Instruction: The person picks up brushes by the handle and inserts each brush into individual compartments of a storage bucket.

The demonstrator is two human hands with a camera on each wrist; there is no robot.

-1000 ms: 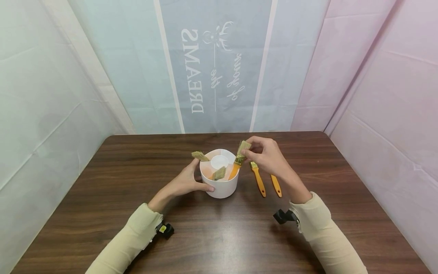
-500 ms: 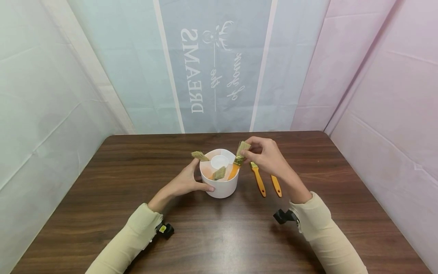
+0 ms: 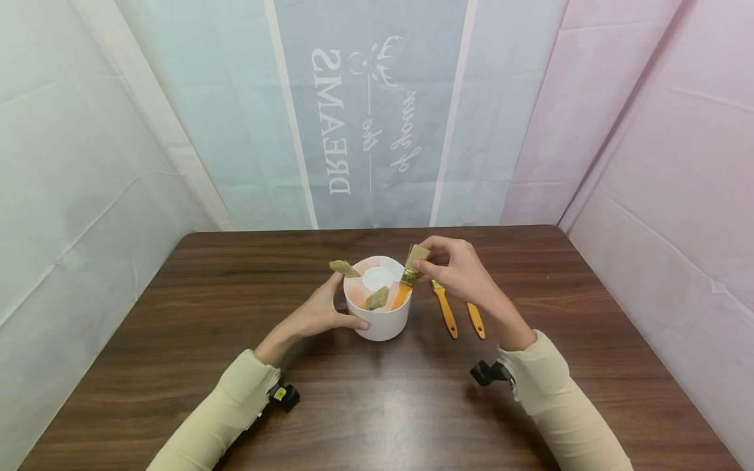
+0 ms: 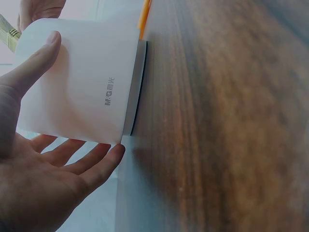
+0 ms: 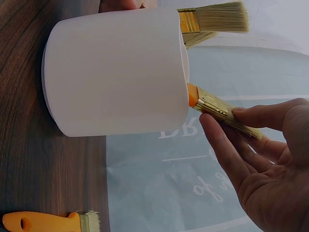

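Observation:
A white round pen holder (image 3: 385,325) with several compartments stands on the table. My left hand (image 3: 315,314) grips its left side, thumb across the front and fingers spread round the far side. My right hand (image 3: 462,269) pinches a paintbrush (image 3: 406,279) near its bristles and metal band. That brush tilts to the right, bristles up, its orange handle down inside a right-hand compartment and partly hidden by the wall. Two more brushes lean in the holder, bristles up: one at the back left (image 3: 344,267), one at the front (image 3: 377,298).
To the right of the holder, two orange-handled paintbrushes lie on the brown wooden table (image 3: 377,405): a nearer brush (image 3: 446,313) and one partly under the right hand, its handle (image 3: 475,320) showing. A printed cloth (image 3: 377,163) hangs behind the table's back edge.
My right hand has lowered the pinched paintbrush very slightly into the pen holder. The left hand and the other brushes have not moved.

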